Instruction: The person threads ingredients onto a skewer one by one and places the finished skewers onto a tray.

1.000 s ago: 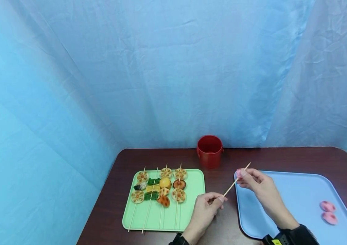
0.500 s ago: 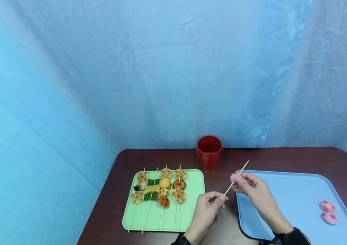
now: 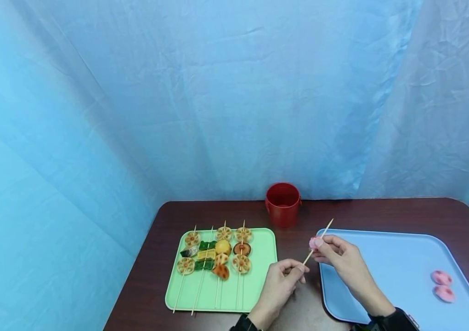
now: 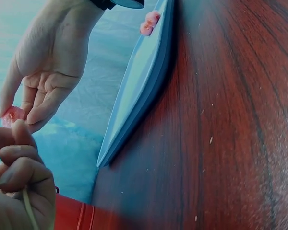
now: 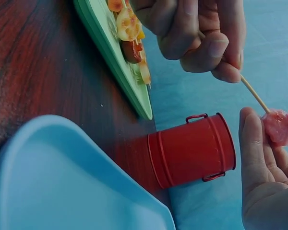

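Note:
My left hand (image 3: 280, 282) pinches a thin wooden skewer (image 5: 253, 91) between thumb and fingers, over the gap between the trays. The stick slants up to the right, its pointed tip beyond my right hand (image 3: 345, 263). That hand pinches a pink, round, shiny food piece (image 5: 278, 127), through which the skewer passes. Part of the piece is hidden by the fingers in the head view. Two similar pink pieces (image 3: 443, 293) lie at the right side of the blue tray (image 3: 383, 262).
A green tray (image 3: 259, 276) at the left bears several loaded skewers with lotus slices (image 3: 241, 264) and other food pieces. Behind the trays stands a red bucket (image 3: 283, 207) on the dark wooden table (image 3: 226, 211). Blue cloth (image 3: 234, 101) hangs behind the table.
My right hand has moved the pink piece down the skewer, toward my left hand. The left hand stays nearly in place, still pinching the stick.

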Tool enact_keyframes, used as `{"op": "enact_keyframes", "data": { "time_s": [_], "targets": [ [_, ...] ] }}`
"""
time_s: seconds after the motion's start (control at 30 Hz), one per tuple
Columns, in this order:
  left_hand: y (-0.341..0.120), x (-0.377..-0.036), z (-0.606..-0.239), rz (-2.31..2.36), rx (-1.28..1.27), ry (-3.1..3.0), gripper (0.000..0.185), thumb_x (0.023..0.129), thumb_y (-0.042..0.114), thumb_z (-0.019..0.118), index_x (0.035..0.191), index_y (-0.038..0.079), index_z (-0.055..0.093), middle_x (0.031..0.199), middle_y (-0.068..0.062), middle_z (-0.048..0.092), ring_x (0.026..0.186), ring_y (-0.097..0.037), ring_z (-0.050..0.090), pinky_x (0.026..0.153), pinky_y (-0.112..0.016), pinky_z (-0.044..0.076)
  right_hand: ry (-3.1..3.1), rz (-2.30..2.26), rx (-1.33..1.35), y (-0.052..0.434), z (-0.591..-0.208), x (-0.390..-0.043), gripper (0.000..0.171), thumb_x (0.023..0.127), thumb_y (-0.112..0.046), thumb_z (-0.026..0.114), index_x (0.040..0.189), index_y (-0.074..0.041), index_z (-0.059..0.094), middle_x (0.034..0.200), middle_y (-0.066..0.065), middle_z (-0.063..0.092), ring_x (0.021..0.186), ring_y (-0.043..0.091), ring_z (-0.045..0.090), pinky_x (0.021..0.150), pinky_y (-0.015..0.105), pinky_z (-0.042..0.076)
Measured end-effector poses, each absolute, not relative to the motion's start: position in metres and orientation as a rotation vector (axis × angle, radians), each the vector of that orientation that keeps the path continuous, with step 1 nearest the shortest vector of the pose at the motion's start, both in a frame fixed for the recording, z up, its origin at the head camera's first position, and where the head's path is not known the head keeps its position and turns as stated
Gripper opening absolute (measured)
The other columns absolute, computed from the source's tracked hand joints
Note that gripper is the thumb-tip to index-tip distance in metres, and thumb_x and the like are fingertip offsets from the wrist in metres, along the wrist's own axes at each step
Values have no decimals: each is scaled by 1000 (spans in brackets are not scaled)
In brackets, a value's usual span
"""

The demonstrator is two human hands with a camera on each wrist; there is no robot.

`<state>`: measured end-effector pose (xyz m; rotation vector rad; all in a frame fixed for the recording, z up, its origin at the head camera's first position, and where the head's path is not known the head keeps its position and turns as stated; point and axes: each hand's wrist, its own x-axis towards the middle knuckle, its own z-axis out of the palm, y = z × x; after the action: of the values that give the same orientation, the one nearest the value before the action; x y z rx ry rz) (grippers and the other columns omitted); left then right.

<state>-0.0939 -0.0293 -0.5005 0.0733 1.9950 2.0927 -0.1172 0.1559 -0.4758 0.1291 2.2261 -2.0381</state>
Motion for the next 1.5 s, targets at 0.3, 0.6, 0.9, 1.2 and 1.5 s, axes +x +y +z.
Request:
{"op": "enact_keyframes", "data": {
  "time_s": [0.3, 0.6, 0.9, 1.2, 1.5],
  "targets": [
    [-27, -96, -494, 2163, 65, 2039, 17, 93, 8, 68, 88, -7, 73, 63, 3, 59, 49, -1, 36, 46, -17, 24, 2214, -2068, 46, 141, -483, -111, 40, 104, -30, 65, 119, 7, 66, 108, 17, 74, 92, 18, 75, 81, 34, 61],
    [-26, -97, -494, 2182, 31, 1996, 19, 93, 10, 69, 90, -9, 72, 62, 5, 57, 47, -1, 35, 44, -17, 24, 2181, -2048, 66, 133, -486, -106, 41, 102, -34, 67, 118, 4, 68, 109, 17, 74, 94, 20, 74, 83, 36, 60],
    [-31, -97, -497, 2193, 23, 1974, 18, 94, 7, 68, 94, -10, 72, 63, 5, 58, 48, -1, 38, 43, -17, 27, 2329, -1938, 33, 164, -478, -110, 52, 106, -35, 61, 134, 8, 60, 116, 20, 73, 98, 24, 75, 85, 35, 60],
    [-39, -100, -500, 2178, -24, 1964, 18, 95, 8, 68, 94, -10, 72, 64, 5, 58, 48, -1, 38, 43, -16, 28, 2604, -1718, 142, 220, -472, -113, 64, 105, -49, 55, 136, 7, 58, 115, 20, 73, 93, 12, 74, 80, 30, 60],
    [-47, -101, -502, 2163, -37, 1954, 22, 96, 7, 66, 98, -14, 70, 65, 5, 58, 50, -2, 40, 45, -16, 31, 2730, -1495, 135, 269, -471, -110, 61, 106, -47, 56, 138, 5, 57, 121, 22, 71, 89, 1, 71, 72, 23, 59]
  ]
}}
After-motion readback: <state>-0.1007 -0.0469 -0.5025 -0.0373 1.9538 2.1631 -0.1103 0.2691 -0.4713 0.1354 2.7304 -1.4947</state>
